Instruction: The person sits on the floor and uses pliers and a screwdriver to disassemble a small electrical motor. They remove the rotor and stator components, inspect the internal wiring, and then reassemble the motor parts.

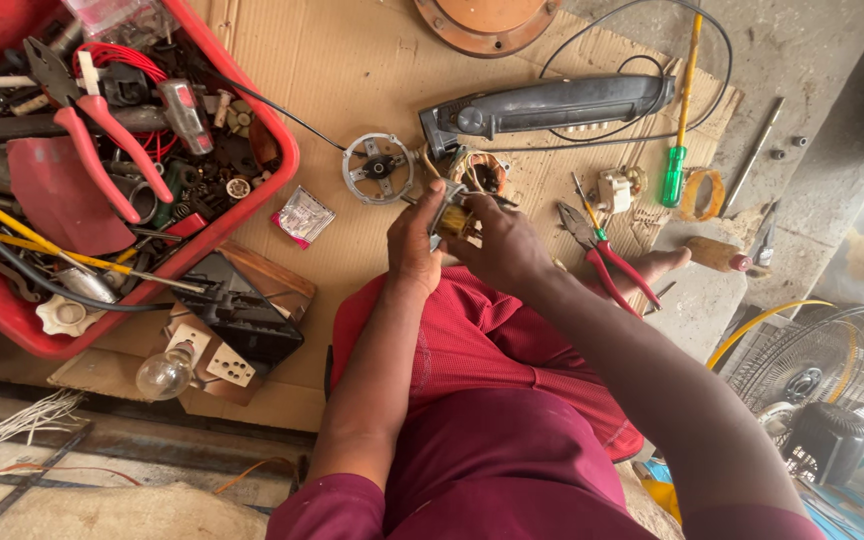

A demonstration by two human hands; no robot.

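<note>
Both my hands meet over a sheet of cardboard (352, 70) on the floor. My left hand (414, 245) and my right hand (497, 240) together grip a small motor part with copper windings (452, 215). More copper coil and wires (482, 172) show just beyond my fingers. A round metal end plate (379, 168) lies to the left of the hands. A dark grey appliance handle (552, 103) with a black cord lies just beyond them.
A red tub (282, 150) of tools, with red-handled pliers (102, 135), sits at the left. A bulb on a socket board (167, 372) lies below it. Red-handled pliers (607, 255), a green screwdriver (674, 170) and a fan grille (832, 375) are at the right.
</note>
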